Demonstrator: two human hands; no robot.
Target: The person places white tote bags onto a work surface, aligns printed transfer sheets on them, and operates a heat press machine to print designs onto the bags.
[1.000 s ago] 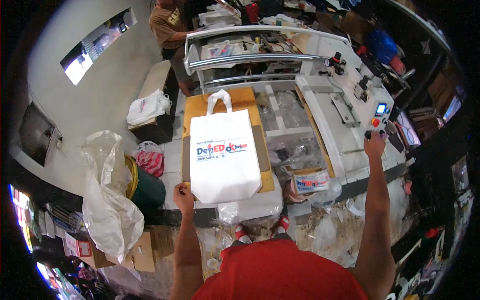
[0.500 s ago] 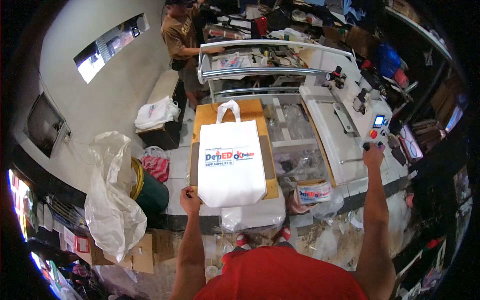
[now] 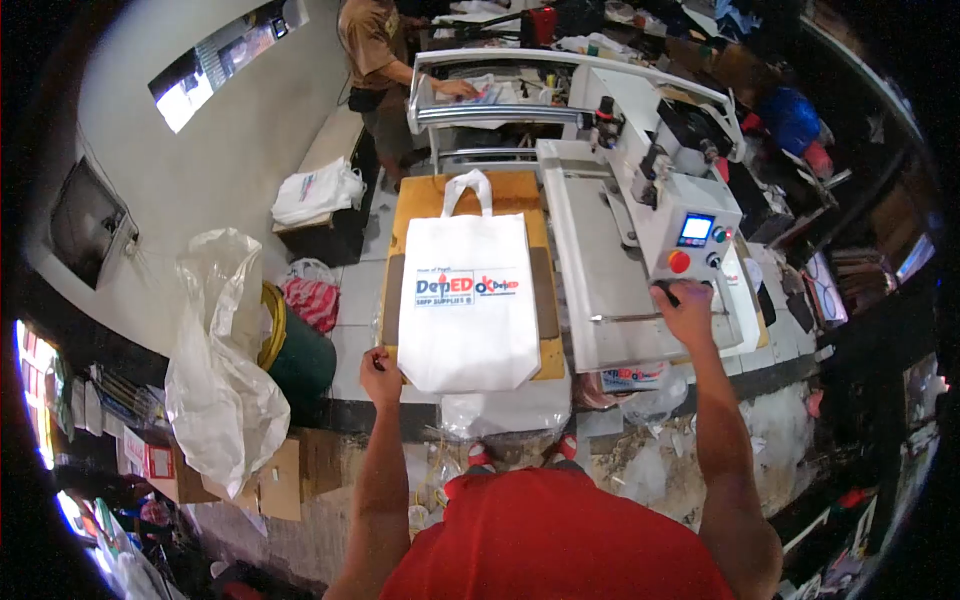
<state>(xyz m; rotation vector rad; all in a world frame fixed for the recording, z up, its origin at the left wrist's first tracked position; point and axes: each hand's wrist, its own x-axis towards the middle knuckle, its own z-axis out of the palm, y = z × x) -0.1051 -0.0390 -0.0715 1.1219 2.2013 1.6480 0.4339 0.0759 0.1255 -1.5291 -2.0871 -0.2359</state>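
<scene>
A white tote bag [image 3: 468,340] with a printed "DepED" design lies flat on a brown board [image 3: 413,205], its handle loop towards the far side. My left hand [image 3: 380,380], fingers curled closed, is at the board's near-left corner beside the bag; what its fingers hold is too small to make out. My right hand [image 3: 688,316] is closed round the black handle [image 3: 664,287] at the front of the white heat press head [image 3: 590,270]. The head stands just right of the bag. Its control box [image 3: 700,225] has a lit screen and a red button.
White bags [image 3: 318,192] are stacked on a dark cabinet at the left. A green bin [image 3: 303,352] and a large whitish sack [image 3: 225,370] stand nearer. Metal rails [image 3: 500,114] cross behind the board. Printed material [image 3: 632,377] shows below the head. Across the bench stands another person [image 3: 372,55].
The press head has slid left towards the bag, with my right hand on its handle. A white printed piece now shows to its right. My left hand stays at the board's corner.
</scene>
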